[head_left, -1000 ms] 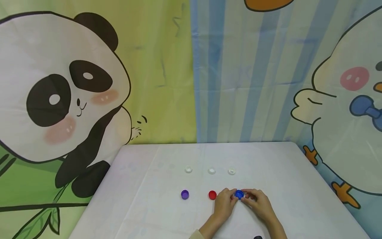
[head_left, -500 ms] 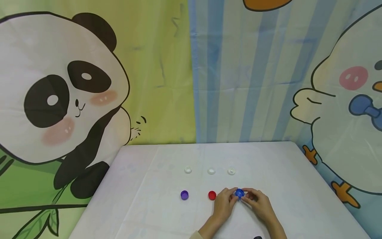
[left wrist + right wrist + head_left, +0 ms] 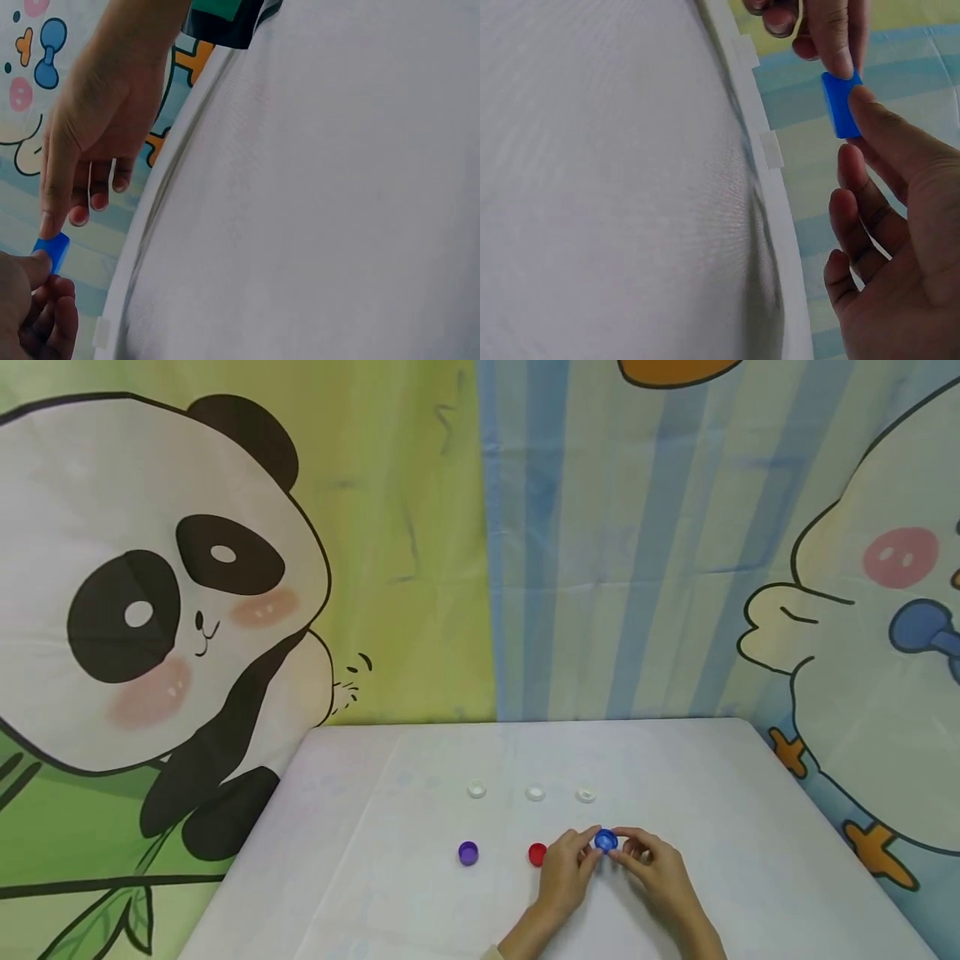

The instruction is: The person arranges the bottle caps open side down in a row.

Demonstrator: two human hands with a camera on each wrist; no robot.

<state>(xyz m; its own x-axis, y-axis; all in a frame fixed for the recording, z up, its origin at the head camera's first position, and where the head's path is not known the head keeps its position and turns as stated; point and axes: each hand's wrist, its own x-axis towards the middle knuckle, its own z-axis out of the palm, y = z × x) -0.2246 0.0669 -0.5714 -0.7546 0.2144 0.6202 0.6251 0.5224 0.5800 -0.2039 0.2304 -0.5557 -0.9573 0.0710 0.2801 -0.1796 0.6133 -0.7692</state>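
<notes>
A small blue cap, like a bottle cap [image 3: 606, 841], is held between both hands, its hollow side facing the head camera. My left hand [image 3: 564, 872] pinches its left side with thumb and forefinger. On the opposite side, my right hand [image 3: 660, 872] pinches it the same way. Both wrist views show the blue cap [image 3: 57, 251] edge-on between the fingertips, apart from the tabletop. The right hand's other fingers [image 3: 849, 225] are loosely bent. Beside the left hand lies a red cap [image 3: 537, 855], close to the knuckles.
A purple cap [image 3: 468, 853] lies left of the red one. Farther back, three white round pieces [image 3: 535, 792] form a row on the white-covered table [image 3: 390, 893]. Behind the table hangs a printed curtain [image 3: 420, 568]. A dark strap [image 3: 217, 26] sits around the right wrist.
Both hands and the blue cap have risen slightly relative to the caps on the table. The head view has shifted a little. The other caps stay in place.
</notes>
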